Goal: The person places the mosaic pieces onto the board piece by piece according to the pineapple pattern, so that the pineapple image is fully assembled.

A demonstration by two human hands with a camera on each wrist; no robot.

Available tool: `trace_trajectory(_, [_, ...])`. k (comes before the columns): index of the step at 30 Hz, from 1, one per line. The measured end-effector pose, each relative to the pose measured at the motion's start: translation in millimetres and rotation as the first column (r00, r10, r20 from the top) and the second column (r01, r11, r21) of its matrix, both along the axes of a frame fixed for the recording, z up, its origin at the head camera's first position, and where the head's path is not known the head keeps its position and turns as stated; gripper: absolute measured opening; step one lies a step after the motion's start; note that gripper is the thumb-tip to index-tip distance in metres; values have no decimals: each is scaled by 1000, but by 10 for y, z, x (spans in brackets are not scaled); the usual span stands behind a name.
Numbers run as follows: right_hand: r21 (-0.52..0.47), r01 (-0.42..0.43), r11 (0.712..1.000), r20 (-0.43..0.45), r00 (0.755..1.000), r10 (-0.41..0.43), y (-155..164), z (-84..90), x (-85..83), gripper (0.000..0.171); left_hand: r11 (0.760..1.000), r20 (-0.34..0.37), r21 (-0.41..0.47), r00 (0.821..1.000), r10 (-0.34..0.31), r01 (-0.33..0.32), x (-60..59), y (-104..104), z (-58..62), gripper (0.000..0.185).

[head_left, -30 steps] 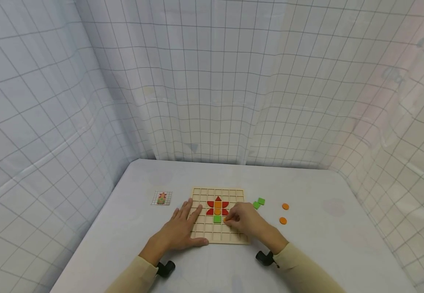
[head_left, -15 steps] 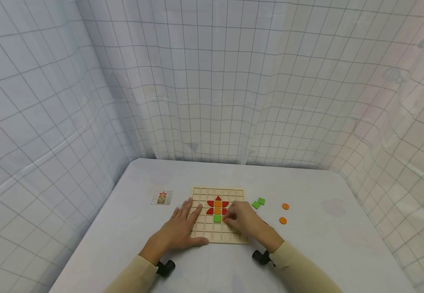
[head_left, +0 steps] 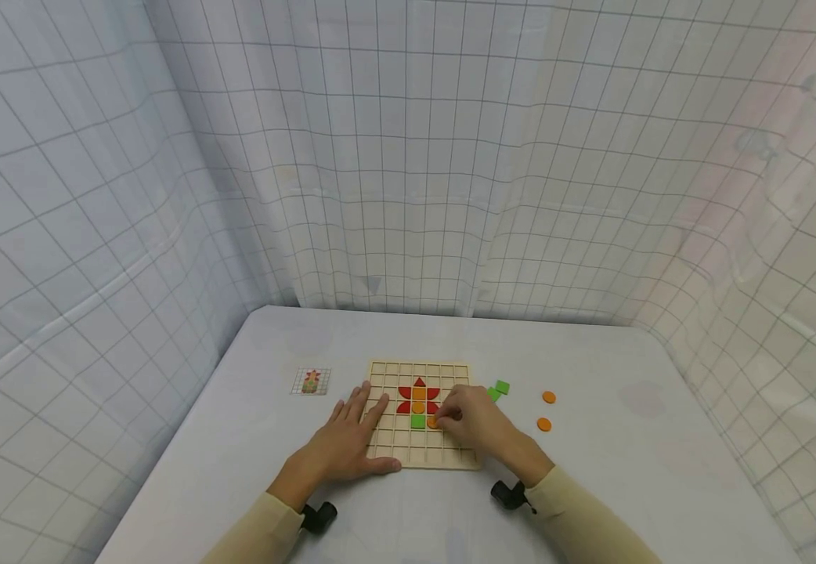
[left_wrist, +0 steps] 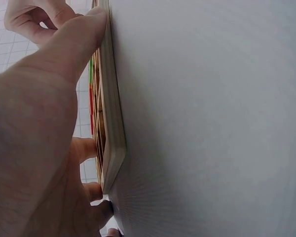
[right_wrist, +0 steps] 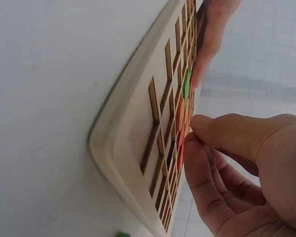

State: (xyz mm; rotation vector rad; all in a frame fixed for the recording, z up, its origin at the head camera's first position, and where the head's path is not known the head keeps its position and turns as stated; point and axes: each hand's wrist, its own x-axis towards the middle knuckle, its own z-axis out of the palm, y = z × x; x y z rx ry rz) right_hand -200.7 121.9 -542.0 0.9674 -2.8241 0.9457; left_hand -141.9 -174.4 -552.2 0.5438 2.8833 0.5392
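Head view: I see the right hand [head_left: 474,423] pinching an orange disc [head_left: 432,422] into the board [head_left: 450,458] cell right of the green square [head_left: 418,421]; the left hand [head_left: 344,446] lies flat, bracing the board. I judge placement is in hand; next, seat the disc flush and let go.

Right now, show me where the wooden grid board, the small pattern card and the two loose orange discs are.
wooden grid board [head_left: 387,452], head view, bare lower left cells.
pattern card [head_left: 311,381], head view, its middle, left of the board.
orange discs [head_left: 549,397], head view, the farther disc's middle; the nearer one [head_left: 544,424] lies just below.
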Motion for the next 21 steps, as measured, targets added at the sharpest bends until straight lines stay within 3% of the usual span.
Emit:
trace_trajectory(8, [-1, 66, 998, 13, 998, -66, 254, 63, 3, 4, 1000, -5, 4, 1000, 0, 0, 0, 3, 16, 125])
trace_trajectory(13, [-33, 77, 996, -28, 997, -78, 488, 39, -31, 6, 1000, -5, 9, 1000, -3, 3, -1, -1, 23, 125])
trace_trajectory(21, [-17, 207, 978, 34, 978, -206, 880, 49, -4, 11, 1000, 6, 13, 1000, -1, 1, -1, 1, 4, 126])
